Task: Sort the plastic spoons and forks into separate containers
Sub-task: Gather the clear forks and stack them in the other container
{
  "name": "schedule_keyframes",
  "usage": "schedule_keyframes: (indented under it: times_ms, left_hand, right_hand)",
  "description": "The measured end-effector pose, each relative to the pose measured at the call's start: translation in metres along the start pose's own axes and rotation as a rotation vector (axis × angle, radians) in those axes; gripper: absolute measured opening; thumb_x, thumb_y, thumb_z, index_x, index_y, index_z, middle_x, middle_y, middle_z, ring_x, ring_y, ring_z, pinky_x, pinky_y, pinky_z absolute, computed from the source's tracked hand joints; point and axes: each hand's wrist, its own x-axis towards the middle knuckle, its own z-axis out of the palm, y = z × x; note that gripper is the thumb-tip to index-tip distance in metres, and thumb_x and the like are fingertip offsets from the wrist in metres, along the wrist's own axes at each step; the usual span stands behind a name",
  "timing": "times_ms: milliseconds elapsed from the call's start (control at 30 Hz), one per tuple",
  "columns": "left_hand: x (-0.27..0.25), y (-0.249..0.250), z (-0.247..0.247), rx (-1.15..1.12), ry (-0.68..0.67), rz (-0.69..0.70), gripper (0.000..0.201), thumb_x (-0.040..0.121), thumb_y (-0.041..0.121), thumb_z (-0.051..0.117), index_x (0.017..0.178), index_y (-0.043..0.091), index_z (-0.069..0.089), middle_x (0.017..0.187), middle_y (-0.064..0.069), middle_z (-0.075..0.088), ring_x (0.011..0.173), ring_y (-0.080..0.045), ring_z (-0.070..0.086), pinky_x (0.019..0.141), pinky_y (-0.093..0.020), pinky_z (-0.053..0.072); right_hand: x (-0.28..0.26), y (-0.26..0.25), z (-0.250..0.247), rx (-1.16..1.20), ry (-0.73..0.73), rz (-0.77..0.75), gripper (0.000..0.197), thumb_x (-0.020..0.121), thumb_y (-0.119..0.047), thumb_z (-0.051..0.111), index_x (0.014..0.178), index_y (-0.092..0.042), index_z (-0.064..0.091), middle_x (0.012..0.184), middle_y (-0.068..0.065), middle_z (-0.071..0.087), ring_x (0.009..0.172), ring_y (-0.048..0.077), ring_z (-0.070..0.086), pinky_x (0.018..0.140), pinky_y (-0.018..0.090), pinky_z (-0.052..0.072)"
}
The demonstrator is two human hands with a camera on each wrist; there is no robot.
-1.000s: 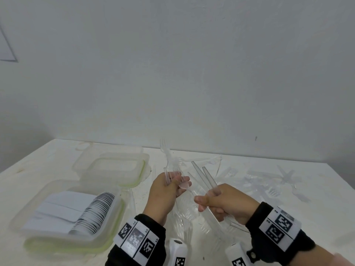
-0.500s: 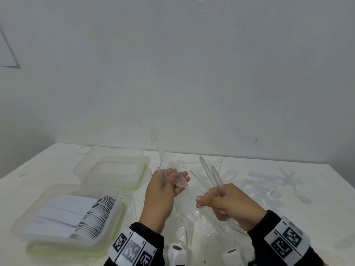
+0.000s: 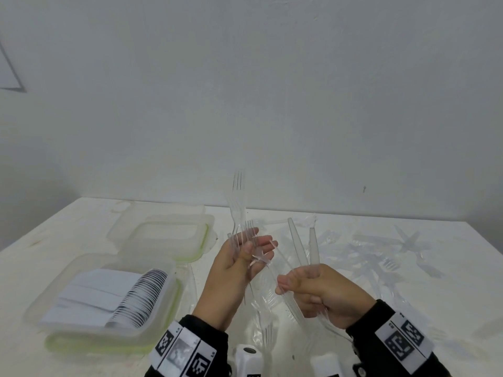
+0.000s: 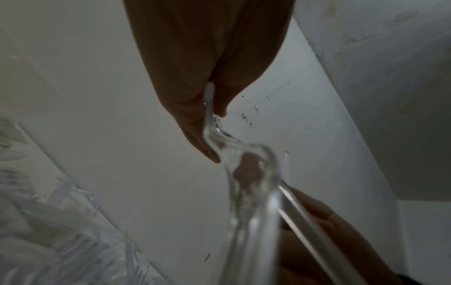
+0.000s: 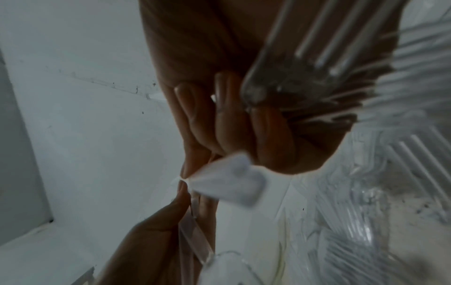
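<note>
Left grip (image 3: pixel 239 263): raised above the counter (image 3: pixel 68 235), palm turned toward the wearer, thumb pinching a clear plastic fork (image 3: pixel 237 213) by the lower handle against the fingers; fork upright, tines up in front of the wall. A second clear piece lies across the same fingers; its type cannot be told.

Right grip (image 3: pixel 318 291): just right of the left one, fingers curled round a bundle of clear utensils (image 3: pixel 300 248). Two handles project upward and slightly left out of the fist; the remaining length passes below the hand toward the wearer. The right wrist view shows fork tines (image 5: pixel 324 50) against the palm. Fingertips of the two hands lie near one another; contact cannot be told.

Loose cutlery pile (image 3: pixel 381 257): clear forks and similar pieces scattered over the counter to the right of and behind the hands; more lie directly beneath the hands.

Near container (image 3: pixel 168 308): translucent, green-rimmed, on the counter to the left of the hands; holds white spoons (image 3: pixel 136 297) packed in a tight overlapping row.

Far container (image 3: pixel 168 235): same type, behind the near one, close to the wall; contents not discernible.

Wrists: black sleeves with white bands bearing square black-and-white markers (image 3: pixel 402 340).
</note>
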Motion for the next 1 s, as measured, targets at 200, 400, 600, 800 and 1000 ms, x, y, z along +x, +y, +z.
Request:
schedule_keyframes:
  times_ms: [200,400,600,800,1000]
  left_hand:
    - [0.001,-0.004,0.000,0.104,0.067,0.036,0.022,0.102,0.010,0.040,0.114,0.010,0.059,0.104,-0.010,0.067,0.100,-0.018,0.070,0.081,-0.021,0.055]
    - [0.004,-0.004,-0.007,0.086,0.066,0.007,0.023,0.102,0.011,0.040,0.115,0.007,0.059,0.105,-0.011,0.068,0.099,-0.019,0.070,0.079,-0.019,0.056]
    - [0.005,-0.008,-0.005,0.063,0.067,-0.048,0.024,0.101,0.014,0.041,0.116,0.007,0.059,0.107,-0.010,0.068,0.102,-0.021,0.069,0.089,-0.036,0.055]
    - [0.005,-0.010,0.003,0.074,0.017,-0.083,0.027,0.100,0.021,0.042,0.110,0.008,0.062,0.104,-0.010,0.071,0.098,-0.020,0.069,0.084,-0.026,0.054]
    - [0.005,-0.014,0.005,0.047,0.087,-0.129,0.031,0.103,0.018,0.043,0.122,0.001,0.059,0.112,-0.015,0.070,0.102,-0.021,0.070,0.086,-0.026,0.056]
  right_hand:
    - [0.000,0.001,0.005,-0.017,0.090,-0.022,0.041,0.074,-0.032,0.072,0.097,0.001,0.069,0.042,-0.003,0.031,0.038,0.009,0.025,0.041,0.019,0.024]
    - [0.005,-0.003,0.000,0.116,0.218,-0.082,0.019,0.094,-0.026,0.056,0.093,-0.009,0.049,0.052,0.003,0.045,0.043,0.013,0.030,0.047,0.026,0.026]
    - [0.010,-0.005,-0.004,0.122,0.183,-0.157,0.026,0.091,-0.022,0.058,0.107,-0.001,0.056,0.060,0.005,0.053,0.044,0.012,0.034,0.049,0.025,0.030]
    - [0.012,-0.014,0.000,-0.119,0.143,-0.265,0.020,0.088,-0.030,0.064,0.082,-0.011,0.062,0.064,0.012,0.059,0.044,0.012,0.039,0.046,0.018,0.033]
    - [0.017,-0.009,0.000,-0.227,0.239,-0.273,0.021,0.089,-0.022,0.067,0.082,-0.009,0.053,0.070,0.003,0.055,0.042,0.009,0.042,0.045,0.019,0.033]
